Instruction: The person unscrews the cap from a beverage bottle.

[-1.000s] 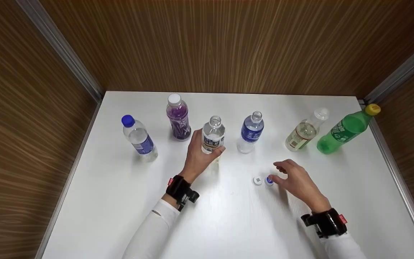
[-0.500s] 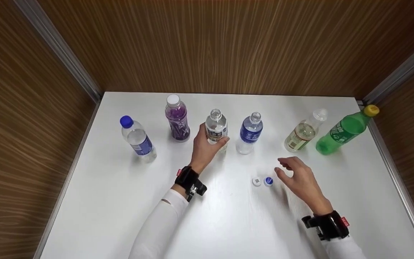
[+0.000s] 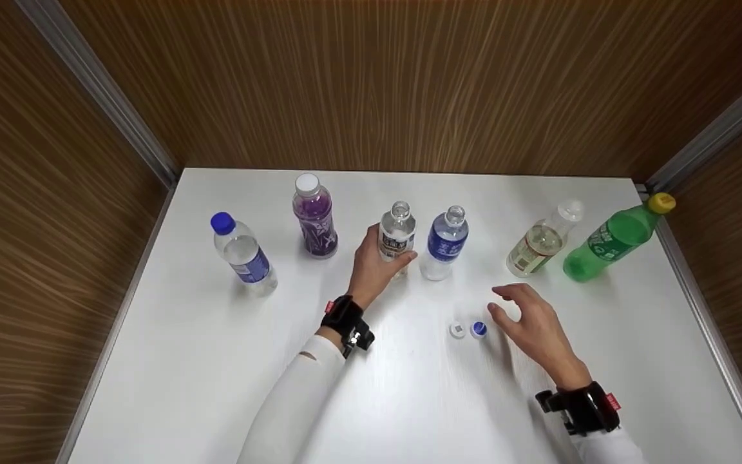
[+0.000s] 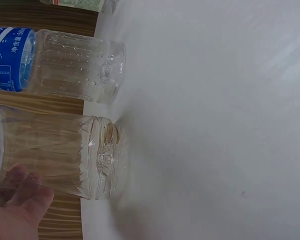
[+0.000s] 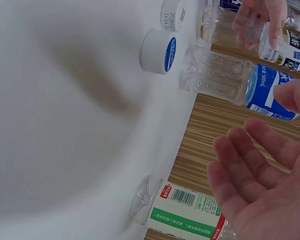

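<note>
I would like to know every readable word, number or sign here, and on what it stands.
"净含量 500mL": blue-labelled bottle.
"特": same bottle.
"16:04": white cap, probably; other digits unclear.
Too small or blurred: remaining print on the blue-labelled bottle, everything on the blue-topped cap, held bottle, purple bottle, green bottle, green-striped bottle (its barcode shows), blue-capped bottle and red wrist tag.
</note>
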Demonstrator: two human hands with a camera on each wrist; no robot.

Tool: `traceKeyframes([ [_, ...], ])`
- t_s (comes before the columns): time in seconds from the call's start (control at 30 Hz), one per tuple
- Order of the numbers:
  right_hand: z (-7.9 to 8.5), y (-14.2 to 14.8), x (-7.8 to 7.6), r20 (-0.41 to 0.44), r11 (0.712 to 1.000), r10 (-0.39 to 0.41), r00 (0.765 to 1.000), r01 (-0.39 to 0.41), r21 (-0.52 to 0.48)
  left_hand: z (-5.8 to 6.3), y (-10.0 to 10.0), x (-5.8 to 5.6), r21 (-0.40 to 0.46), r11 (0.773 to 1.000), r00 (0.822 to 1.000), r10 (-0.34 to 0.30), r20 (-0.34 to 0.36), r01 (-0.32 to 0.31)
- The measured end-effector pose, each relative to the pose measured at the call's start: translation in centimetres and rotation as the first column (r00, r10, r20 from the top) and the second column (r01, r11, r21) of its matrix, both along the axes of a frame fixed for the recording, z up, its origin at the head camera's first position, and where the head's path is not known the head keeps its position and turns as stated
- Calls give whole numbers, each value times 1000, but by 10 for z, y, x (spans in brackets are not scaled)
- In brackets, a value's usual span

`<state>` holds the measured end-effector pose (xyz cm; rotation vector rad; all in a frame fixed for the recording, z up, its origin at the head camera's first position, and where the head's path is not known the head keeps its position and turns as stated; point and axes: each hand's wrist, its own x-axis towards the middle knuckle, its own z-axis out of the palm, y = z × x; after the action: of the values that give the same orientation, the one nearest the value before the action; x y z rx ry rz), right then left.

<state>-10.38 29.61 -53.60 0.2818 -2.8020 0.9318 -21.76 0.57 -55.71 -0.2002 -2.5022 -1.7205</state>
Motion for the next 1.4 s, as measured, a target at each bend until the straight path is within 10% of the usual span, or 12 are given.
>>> traceKeyframes([
  [0.5,0,5,3,-19,1000,-5,1000,5,-10,-8,-7,8,-13,998,997,-56,45,57],
  [0.67,1,8,1,-40,1000,-9,999,9,-7,-5,-24,17,-51,998,997,-37,-69,34],
  [1.0,1,9,-5,-97,1000,-18,995,16,-14,-2,-60,20,69,982,895,190,-404,-177],
  [1.23,-2,7,-7,-129,1000,-12,992,10,-21,-4,-83,11,107,935,839,352,-416,-339],
  [1.4,-4,7,-7,-115,1000,-11,993,9,-21,-4,-98,0,67,916,858,394,-330,-395],
])
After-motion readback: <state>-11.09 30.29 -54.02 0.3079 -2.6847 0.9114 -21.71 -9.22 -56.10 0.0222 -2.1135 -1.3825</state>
